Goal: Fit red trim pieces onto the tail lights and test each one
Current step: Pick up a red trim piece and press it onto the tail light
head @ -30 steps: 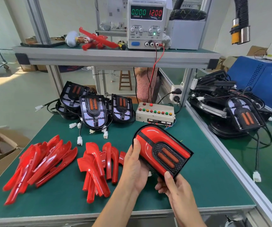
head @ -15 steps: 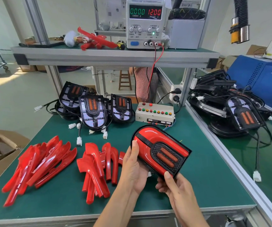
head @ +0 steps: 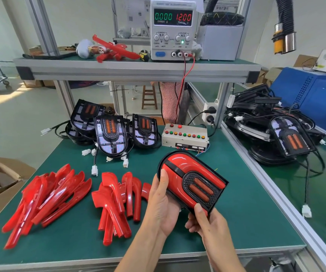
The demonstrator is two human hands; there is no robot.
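I judge that the fitting step is finished for this unit and the test step is next, because the tail light I hold already carries its red trim on both sides of the black middle strip. It sits above the green table, tilted, with the rounded end pointing away from me and the square end toward me. My left hand holds it from the left side: the thumb lies flat on the red trim near the rounded end, and the other fingers are curled under the body, where I cannot see them. My right hand grips the near corner, with the thumb pressed on the top edge just beside the grille and the fingers folded below. So both hands are closed around the same piece, and it does not touch the table. For the next move I think the unit's connector must go to the test box, which stands behind the light, near but apart from it. I cannot see the cable of this unit, so I must find it first. The power supply on the shelf reads zero current. The loose red trim pieces lie just to the left of my left hand, and more untrimmed tail lights wait at the back of the table.
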